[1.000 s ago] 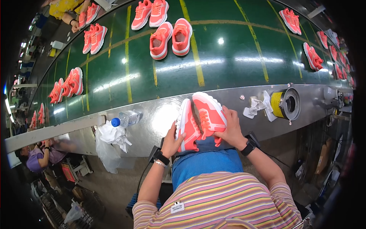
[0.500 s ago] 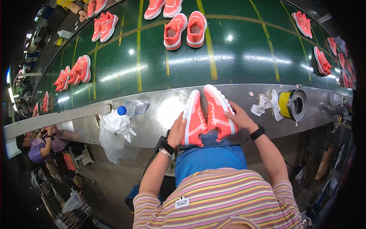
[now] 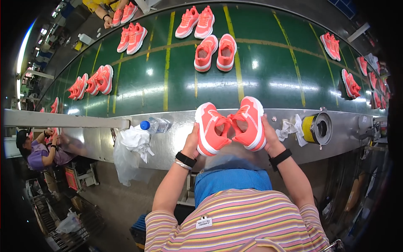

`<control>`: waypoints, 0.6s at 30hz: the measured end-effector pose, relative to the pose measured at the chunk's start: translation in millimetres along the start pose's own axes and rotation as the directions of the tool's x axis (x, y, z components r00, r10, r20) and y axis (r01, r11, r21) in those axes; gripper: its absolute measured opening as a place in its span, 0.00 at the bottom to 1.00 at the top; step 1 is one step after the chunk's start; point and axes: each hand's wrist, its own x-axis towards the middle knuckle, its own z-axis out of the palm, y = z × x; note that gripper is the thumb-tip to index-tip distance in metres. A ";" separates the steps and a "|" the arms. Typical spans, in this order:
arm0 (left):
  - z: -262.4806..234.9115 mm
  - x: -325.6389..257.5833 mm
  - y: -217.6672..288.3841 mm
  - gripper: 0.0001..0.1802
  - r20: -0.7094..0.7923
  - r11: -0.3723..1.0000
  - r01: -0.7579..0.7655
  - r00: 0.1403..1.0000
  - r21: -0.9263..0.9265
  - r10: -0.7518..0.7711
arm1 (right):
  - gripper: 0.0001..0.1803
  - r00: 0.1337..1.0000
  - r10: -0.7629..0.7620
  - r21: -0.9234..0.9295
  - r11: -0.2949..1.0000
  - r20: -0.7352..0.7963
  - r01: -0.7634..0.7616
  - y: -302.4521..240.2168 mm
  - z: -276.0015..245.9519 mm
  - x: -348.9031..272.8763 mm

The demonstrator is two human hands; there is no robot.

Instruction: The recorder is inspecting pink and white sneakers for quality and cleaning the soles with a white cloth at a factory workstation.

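Note:
Two coral sneakers with white soles are held over the near metal ledge, one in each hand. My left hand [image 3: 192, 140] grips the left sneaker [image 3: 208, 122] along its outer sole, fingers mostly hidden beneath it. On the other side, my right hand [image 3: 270, 136] is closed round the outer side of the right sneaker [image 3: 252, 115]. Toes point away from me, the openings face up and tilt inward, and the two shoes meet near their tongues. Beyond them, on the green conveyor belt [image 3: 273, 90], stands another coral pair [image 3: 205, 54].
On the metal ledge [image 3: 180, 143] lie a blue-capped bottle [image 3: 157, 125], crumpled white cloth or paper [image 3: 134, 140], more white tissue [image 3: 289, 129] and a yellow-labelled can [image 3: 317, 128]. A metal bar [image 3: 67, 119] juts in from the left. Co-workers sit at left and far left.
Both sneakers have turned from lying on their sides to openings facing up, and their toes now tip outward less closely together. The view has shifted, so belt and ledge appear lower.

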 end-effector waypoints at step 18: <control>22.2 3.4 2.9 0.22 0.156 0.838 0.186 0.980 -0.513 -0.123 | 0.27 0.969 0.240 0.545 0.806 0.056 -0.231 4.1 69.5 1.8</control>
